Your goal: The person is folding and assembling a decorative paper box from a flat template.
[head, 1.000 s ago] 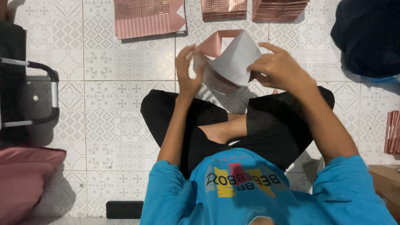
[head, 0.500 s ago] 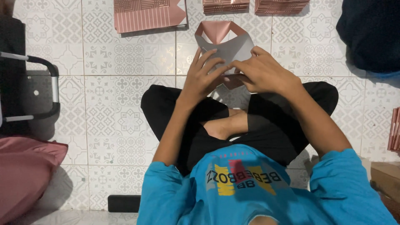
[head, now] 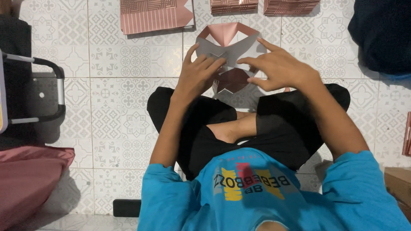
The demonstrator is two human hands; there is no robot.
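Head view: left hand (head: 198, 73) and right hand (head: 277, 65) press open-fingered on grey-pink folded card (head: 227, 47).

Pink sheets (head: 156, 16) cut off by top edge.

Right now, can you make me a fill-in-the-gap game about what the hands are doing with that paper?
1. Both hands, the left hand and the right hand, press on a folded sheet of ____.
2. The sheet lies on the tiled ____.
3. The sheet's top flap is pink and shaped like a ____.
4. The person's shirt is ____.

Missing words: paper; floor; triangle; blue
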